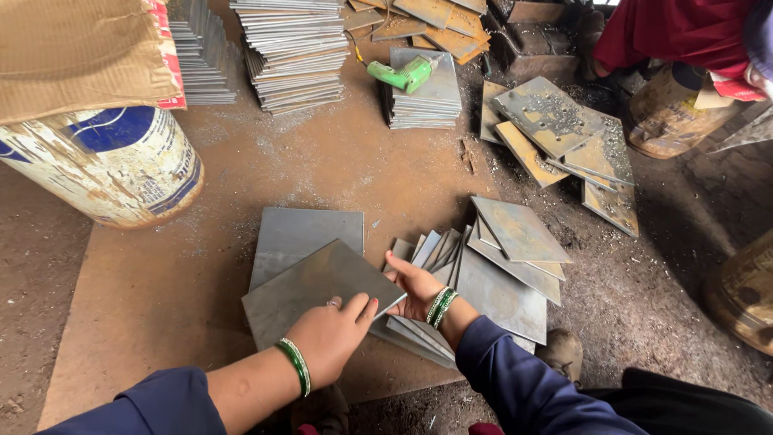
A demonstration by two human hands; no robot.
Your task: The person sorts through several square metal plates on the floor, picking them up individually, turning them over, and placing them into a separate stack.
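A grey square metal plate (310, 286) lies tilted over another flat grey plate (302, 234) on a rusty steel sheet (161, 274). My left hand (326, 337), with a green bangle at the wrist, grips the tilted plate's near edge with fingers on top. My right hand (415, 288), also wearing green bangles, holds the same plate at its right corner. Just to the right of this hand, a fanned pile of grey plates (491, 274) leans edge on edge.
A white and blue drum (113, 165) under cardboard stands at the left. Tall plate stacks (294, 52) stand at the back, one with a green power tool (407, 74) on it. Loose plates (564, 137) lie right. A person in red (676, 32) sits by a barrel (672, 117).
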